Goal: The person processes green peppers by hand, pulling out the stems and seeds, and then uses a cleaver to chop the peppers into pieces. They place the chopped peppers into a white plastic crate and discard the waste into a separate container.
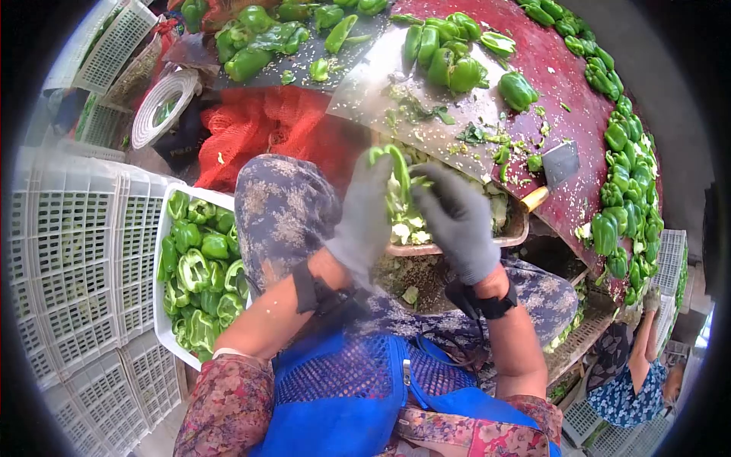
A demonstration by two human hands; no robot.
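Note:
My left hand (364,217), in a grey glove and slightly blurred, is closed around a cut-open green bell pepper (397,171). My right hand (459,219), also gloved in grey, has its fingers curled against the pepper's right side, with a bit of green at the fingertips. Below both hands is a tray (521,232) holding pale seeds and pepper scraps. A broad blade (562,162) with a yellowish handle (535,199) lies on the table to the right of my right hand. Whole and cut peppers (454,68) sit on the table ahead.
At my left stands a white crate (161,320) of cut peppers, beside stacked white plastic crates (68,251). Red mesh (255,126) lies past my knee. Peppers (626,175) line the red table's (560,84) right edge. Another person (636,373) sits at the lower right.

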